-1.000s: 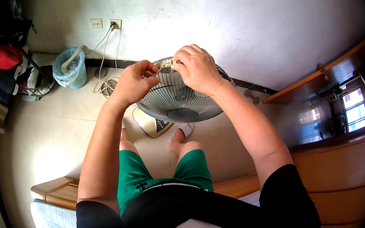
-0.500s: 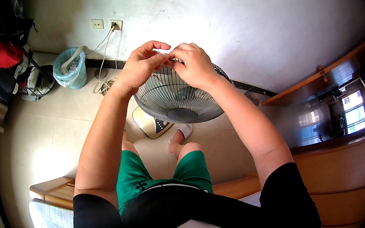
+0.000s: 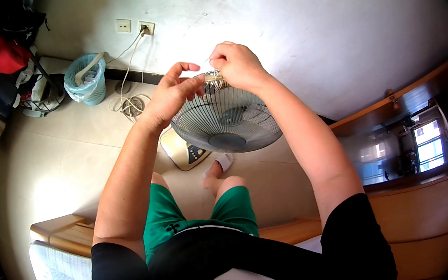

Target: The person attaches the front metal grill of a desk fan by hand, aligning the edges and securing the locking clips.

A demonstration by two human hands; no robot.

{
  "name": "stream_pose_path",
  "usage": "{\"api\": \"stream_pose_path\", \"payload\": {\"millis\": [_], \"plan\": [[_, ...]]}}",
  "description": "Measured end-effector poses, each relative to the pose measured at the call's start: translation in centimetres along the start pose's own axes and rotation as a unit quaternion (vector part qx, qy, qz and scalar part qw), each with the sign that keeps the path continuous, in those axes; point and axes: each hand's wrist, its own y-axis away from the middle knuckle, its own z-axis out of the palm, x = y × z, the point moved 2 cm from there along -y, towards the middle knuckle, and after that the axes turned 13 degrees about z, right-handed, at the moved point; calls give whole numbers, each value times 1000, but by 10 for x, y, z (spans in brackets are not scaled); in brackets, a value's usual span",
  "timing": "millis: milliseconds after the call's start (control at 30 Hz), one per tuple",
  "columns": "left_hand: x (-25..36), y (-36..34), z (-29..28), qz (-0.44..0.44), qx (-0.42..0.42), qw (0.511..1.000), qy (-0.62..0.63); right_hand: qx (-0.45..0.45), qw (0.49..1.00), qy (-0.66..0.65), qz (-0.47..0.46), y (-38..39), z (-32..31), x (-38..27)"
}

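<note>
A standing fan (image 3: 226, 141) with a dark wire grille stands in front of me, its gold-coloured base (image 3: 182, 151) on the floor. My left hand (image 3: 171, 95) is at the upper left of the grille, its thumb and lower fingers closed at the rim and its index finger stretched out above. By the thumb, a pale clip-like piece (image 3: 213, 77) lies along the top of the rim. Just right of it, my right hand (image 3: 239, 65) is closed in a pinch over the rim. A thin light strand shows by its fingertips; the pinched thing itself is too small to name.
A blue lined waste basket (image 3: 92, 91) stands by the wall at left, beside a rack with clothes (image 3: 10, 53). A cable runs from the wall socket (image 3: 147, 28) to a coil on the floor. At right is a glossy wooden cabinet (image 3: 415, 199).
My hands, together at the top of the grille before, are now apart. The right hand has lifted slightly; the left has come down a little, and the pale piece on the rim now shows.
</note>
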Motion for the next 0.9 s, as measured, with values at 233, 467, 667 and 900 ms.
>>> {"api": "stream_pose_path", "payload": {"millis": [233,467,667,900], "plan": [[-14,50,-10,-114,-24,988,-100,-11,958,-224,178,-23,6,29],[-42,54,-43,-114,22,931,-345,-107,945,-292,106,-9,-1,29],[-25,45,-47,-118,86,825,-545,-72,964,-254,42,26,-16,35],[-10,5,-19,167,60,843,-508,83,996,15,-36,53,-19,34]]}}
